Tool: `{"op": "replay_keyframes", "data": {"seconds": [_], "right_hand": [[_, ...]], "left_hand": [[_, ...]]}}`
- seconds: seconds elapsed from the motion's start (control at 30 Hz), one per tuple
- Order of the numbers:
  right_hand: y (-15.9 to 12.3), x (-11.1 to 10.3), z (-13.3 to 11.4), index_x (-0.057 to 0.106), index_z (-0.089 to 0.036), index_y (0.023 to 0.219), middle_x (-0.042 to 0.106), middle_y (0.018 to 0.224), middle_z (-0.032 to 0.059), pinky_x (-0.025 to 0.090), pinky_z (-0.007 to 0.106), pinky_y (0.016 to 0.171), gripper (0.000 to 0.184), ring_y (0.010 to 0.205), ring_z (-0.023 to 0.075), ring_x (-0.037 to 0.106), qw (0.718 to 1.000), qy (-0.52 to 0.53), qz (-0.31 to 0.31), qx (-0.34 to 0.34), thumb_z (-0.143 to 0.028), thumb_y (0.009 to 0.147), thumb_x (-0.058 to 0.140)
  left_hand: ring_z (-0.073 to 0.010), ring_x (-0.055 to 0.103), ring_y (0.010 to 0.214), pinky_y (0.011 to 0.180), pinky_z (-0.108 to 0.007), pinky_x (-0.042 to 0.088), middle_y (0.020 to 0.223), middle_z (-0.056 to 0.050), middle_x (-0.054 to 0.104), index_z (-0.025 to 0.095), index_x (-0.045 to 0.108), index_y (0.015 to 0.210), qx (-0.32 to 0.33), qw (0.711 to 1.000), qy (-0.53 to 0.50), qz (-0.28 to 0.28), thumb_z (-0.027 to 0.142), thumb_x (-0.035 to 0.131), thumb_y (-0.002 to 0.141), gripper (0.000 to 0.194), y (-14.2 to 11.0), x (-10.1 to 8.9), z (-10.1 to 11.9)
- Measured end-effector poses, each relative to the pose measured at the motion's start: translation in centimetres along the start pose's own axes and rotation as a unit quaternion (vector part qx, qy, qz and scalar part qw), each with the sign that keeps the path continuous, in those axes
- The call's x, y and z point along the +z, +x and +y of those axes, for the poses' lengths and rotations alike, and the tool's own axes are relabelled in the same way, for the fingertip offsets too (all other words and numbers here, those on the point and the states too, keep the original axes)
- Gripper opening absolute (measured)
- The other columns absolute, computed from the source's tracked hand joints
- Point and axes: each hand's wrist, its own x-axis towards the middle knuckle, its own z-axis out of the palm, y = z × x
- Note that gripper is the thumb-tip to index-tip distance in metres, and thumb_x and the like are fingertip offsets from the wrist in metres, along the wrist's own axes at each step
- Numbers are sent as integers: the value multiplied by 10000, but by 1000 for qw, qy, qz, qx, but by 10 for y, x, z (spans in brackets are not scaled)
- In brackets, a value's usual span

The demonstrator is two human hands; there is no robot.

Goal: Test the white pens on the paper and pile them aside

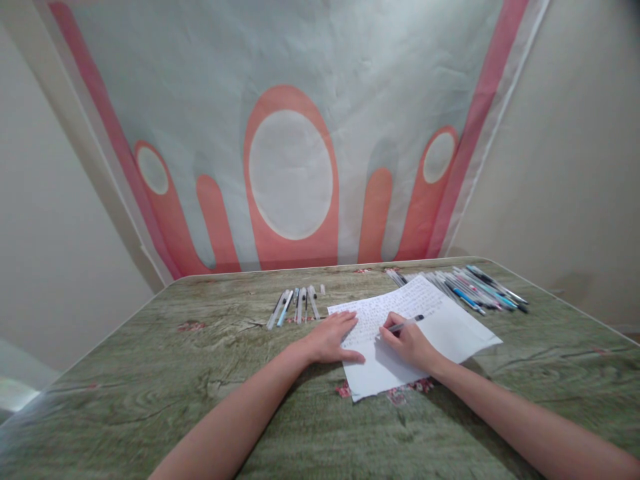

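A white sheet of paper (430, 340) lies at a slant on the table, its upper part covered in rows of handwriting. My right hand (407, 345) is closed around a pen (406, 325), with the tip down on the paper near the lowest written lines. The pen has a clear barrel and a dark end pointing up to the right. My left hand (334, 338) rests flat on the left edge of the sheet, fingers spread, holding nothing.
Several pens (295, 307) lie side by side left of the paper. A larger heap of pens (480, 290) is at the far right, partly behind the sheet. The wood-patterned table (150, 373) meets a wall hanging (300, 247) with orange shapes at its back edge.
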Motion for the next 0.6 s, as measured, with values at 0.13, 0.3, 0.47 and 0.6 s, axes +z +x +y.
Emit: {"op": "replay_keyframes", "data": {"seconds": [0.13,0.3,0.47,0.6], "right_hand": [[0,1,1,461,-191,650,524,581,-17,347,238,542,134,578,132,486,1000,2,5,8,-269,759,456],[-1,-1,2,468,-187,643,514,576,-21,344,237,537,154,564,126,476,1000,12,-3,2,-282,763,458],[0,-2,2,458,-185,638,500,577,-22,342,239,542,152,564,121,464,1000,5,-10,-4,-266,767,457],[0,-1,3,440,-189,629,480,565,-27,335,239,533,155,554,119,452,1000,-2,-12,-3,-259,768,451]], "left_hand": [[-250,194,1289,1058,-373,129,1400,-99,249,167,296,1325,0,1000,-1,0,727,437,610,919,0,-1,1],[-247,192,1290,1058,-371,134,1401,-105,243,155,294,1325,-3,1000,2,-2,732,430,609,930,0,0,1],[-248,195,1290,1056,-374,136,1401,-103,246,165,302,1322,-4,1000,3,-2,733,427,610,919,0,-1,2],[-253,196,1289,1054,-378,140,1402,-103,241,167,304,1321,-4,1000,1,-3,732,424,613,914,-1,-2,2]]}}
